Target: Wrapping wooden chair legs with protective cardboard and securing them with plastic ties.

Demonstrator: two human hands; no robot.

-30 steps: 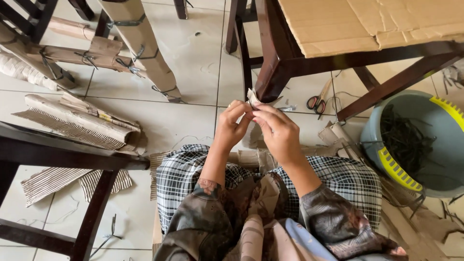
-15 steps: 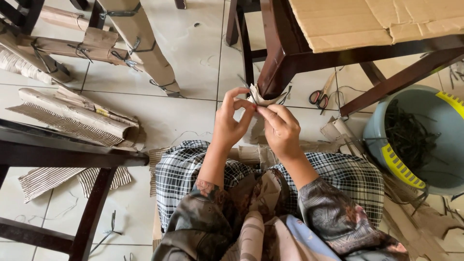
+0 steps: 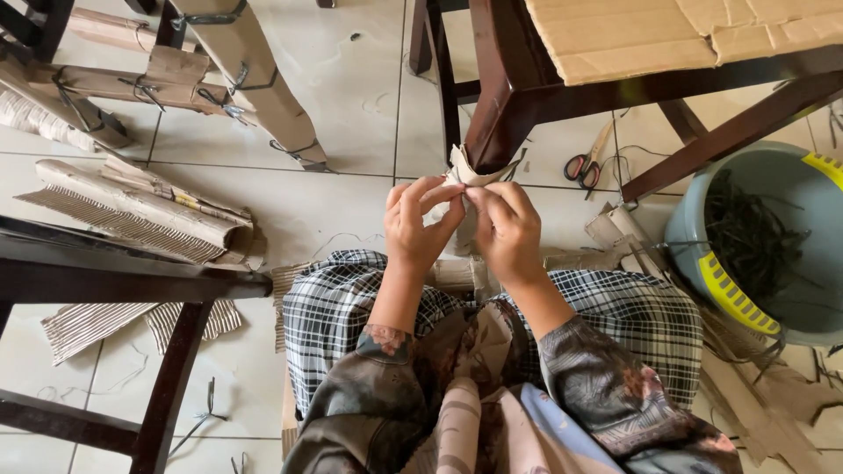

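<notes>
I sit on a tiled floor with a checked cloth over my lap. My left hand (image 3: 420,221) and my right hand (image 3: 507,230) meet in front of me, fingertips pinched on a folded piece of brown cardboard (image 3: 468,168) held upright between them. Part of the cardboard is hidden behind my fingers. A rolled cardboard piece (image 3: 457,274) lies across my lap below my hands.
A dark wooden chair (image 3: 509,88) topped with cardboard stands ahead. Red-handled scissors (image 3: 584,165) lie beneath it. At the right sits a grey basin (image 3: 702,219) of dark strips. Rolled corrugated cardboard (image 3: 140,215) and wrapped furniture legs (image 3: 255,79) lie left, beside another dark frame (image 3: 132,276).
My hands have risen slightly and come closer together on the cardboard piece, folding its top. The view has shifted a little downward.
</notes>
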